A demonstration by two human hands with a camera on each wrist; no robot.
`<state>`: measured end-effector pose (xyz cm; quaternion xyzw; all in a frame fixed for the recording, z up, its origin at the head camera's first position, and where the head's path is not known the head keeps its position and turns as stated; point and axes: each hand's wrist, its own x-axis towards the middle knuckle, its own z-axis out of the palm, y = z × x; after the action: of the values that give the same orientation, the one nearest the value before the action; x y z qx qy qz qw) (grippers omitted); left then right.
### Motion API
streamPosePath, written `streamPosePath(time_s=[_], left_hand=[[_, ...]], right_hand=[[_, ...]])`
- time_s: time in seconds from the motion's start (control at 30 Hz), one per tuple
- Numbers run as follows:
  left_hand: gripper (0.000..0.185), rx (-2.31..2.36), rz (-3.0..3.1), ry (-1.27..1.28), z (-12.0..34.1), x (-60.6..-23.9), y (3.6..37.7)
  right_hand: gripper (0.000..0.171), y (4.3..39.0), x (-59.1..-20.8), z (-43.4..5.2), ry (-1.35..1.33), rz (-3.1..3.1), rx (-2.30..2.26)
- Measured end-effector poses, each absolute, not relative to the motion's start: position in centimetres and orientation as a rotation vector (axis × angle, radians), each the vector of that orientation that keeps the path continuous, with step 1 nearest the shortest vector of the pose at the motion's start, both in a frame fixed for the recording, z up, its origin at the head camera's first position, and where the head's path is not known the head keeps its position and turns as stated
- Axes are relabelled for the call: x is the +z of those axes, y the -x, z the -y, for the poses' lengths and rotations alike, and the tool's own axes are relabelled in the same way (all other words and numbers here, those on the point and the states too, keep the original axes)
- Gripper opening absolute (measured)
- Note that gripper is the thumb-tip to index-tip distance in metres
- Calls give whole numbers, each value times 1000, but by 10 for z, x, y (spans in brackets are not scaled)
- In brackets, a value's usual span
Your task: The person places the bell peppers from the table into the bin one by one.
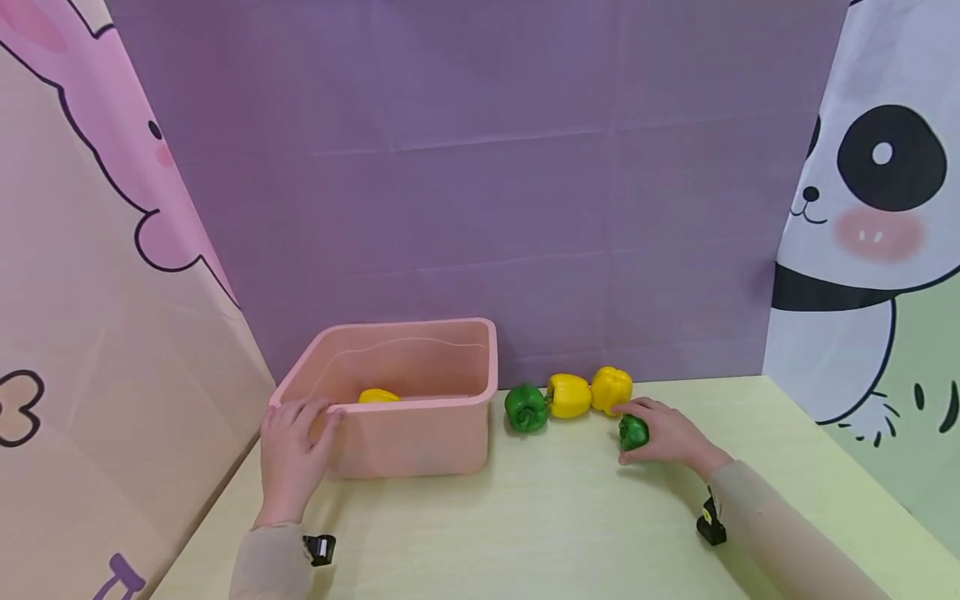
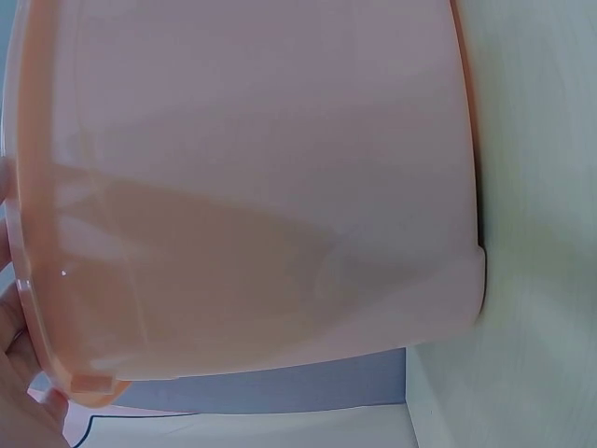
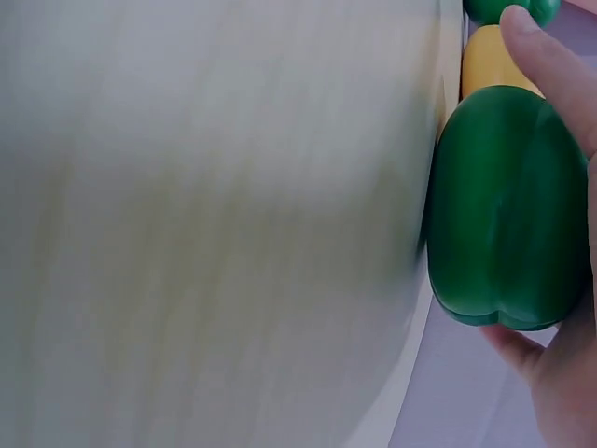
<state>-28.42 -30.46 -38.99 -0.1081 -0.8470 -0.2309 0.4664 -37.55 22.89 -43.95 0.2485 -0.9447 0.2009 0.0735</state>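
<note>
A pink plastic tub point(image 1: 420, 433) stands on the pale yellow-green table point(image 1: 525, 533) with a yellow pepper point(image 1: 378, 397) inside. My left hand point(image 1: 288, 454) grips the tub's near left corner, its thumb over the rim; the left wrist view is filled by the tub wall point(image 2: 252, 187). My right hand point(image 1: 667, 433) is curled round a green pepper point(image 1: 633, 432) resting on the table, seen close in the right wrist view as the green pepper point(image 3: 508, 205) with fingers point(image 3: 550, 65) over it. Beside it lie another green pepper point(image 1: 526, 407) and two yellow peppers point(image 1: 567, 396) point(image 1: 611, 388).
A purple backdrop point(image 1: 480, 183) closes the rear, a pink cartoon panel point(image 1: 97, 292) the left and a panda panel point(image 1: 870, 233) the right. Bare tabletop stretches toward me between my two arms.
</note>
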Motion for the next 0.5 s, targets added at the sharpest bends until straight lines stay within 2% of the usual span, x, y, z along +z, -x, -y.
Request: streamPosePath(time_s=[0.5], left_hand=[[22,-567,2093,253,305,-392,285]], right_hand=[[67,384,-442,-231,-759,2888,636]])
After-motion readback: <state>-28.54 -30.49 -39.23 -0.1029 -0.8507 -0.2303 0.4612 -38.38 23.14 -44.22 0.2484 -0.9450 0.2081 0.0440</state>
